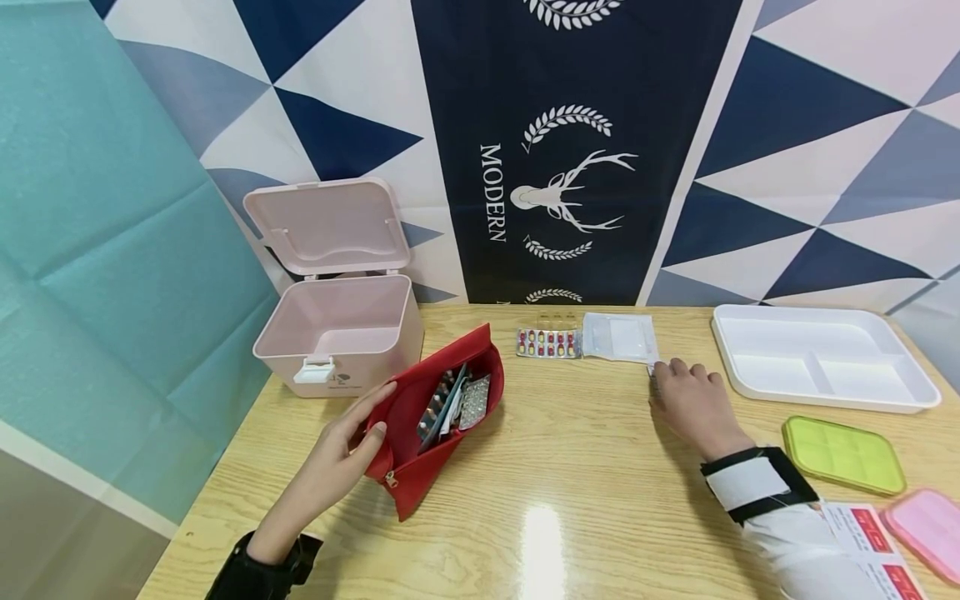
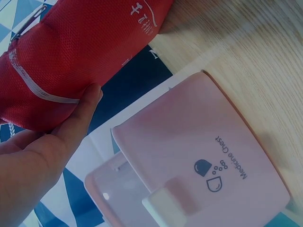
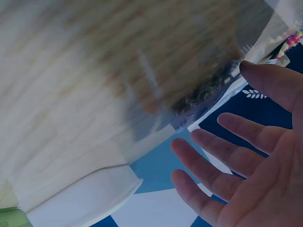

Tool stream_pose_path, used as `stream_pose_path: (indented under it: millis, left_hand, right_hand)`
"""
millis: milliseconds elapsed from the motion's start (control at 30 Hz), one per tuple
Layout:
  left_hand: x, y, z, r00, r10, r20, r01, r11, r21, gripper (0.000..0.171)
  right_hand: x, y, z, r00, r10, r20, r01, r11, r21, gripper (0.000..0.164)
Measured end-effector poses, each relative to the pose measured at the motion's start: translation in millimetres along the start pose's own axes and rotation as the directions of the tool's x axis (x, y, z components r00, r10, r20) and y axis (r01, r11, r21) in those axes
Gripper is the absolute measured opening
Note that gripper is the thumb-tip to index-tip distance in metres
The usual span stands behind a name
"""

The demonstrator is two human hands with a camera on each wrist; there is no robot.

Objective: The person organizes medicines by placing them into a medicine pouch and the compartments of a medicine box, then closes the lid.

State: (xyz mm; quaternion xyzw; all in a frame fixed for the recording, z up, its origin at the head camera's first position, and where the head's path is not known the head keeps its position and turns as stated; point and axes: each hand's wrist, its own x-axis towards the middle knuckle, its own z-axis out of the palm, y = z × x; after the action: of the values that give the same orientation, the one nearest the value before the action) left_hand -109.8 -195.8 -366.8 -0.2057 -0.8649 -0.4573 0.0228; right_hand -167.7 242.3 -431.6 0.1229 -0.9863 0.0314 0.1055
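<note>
A red zippered pouch [image 1: 420, 483] is gripped at its left edge by my left hand [image 1: 337, 454], thumb on the near side. The pouch gapes upward, and several blister packs [image 1: 474, 402] stand inside it. On the right, my right hand [image 1: 693, 404] is low over the table, fingers spread and relaxed in the right wrist view. A small dark, shiny pack [image 3: 203, 101] lies at its fingertips, mostly hidden by the hand in the head view. To its left are a white, clear-edged packet [image 1: 621, 337] and a blister pack of red and yellow capsules [image 1: 549, 343].
A pink medicine chest [image 1: 408, 333] with its lid raised stands behind the pouch. At the right are a white divided tray [image 1: 757, 379], a green pill case [image 1: 843, 454], a pink case [image 1: 930, 529] and red-and-white printed sheets [image 1: 862, 533]. A patterned cloth [image 1: 352, 67] backs the table.
</note>
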Motion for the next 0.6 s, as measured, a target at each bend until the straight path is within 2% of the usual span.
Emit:
stream_pose_path:
  millis: [267, 500, 600]
  left_hand:
    - [-0.1, 0.9, -0.4, 1.000, -0.005, -0.002, 0.005, 1.000, 0.002, 0.047]
    - [-0.4, 1.5, -0.5, 1.000, -0.020, -0.003, 0.020, 1.000, -0.004, 0.049]
    - [-0.2, 1.4, -0.4, 1.000, -0.017, -0.002, 0.017, 1.000, -0.007, 0.049]
  right_hand:
    - [-1.2, -0.4, -0.8, 1.000, 0.006, 0.022, -0.006, 1.000, 0.010, 0.035]
    - [0.2, -2.7, -0.4, 0.997, 0.030, 0.071, -0.033, 0.999, 0.038, 0.047]
    - [0.6, -1.8, 0.5, 0.997, 0.043, 0.064, -0.047, 0.997, 0.061, 0.041]
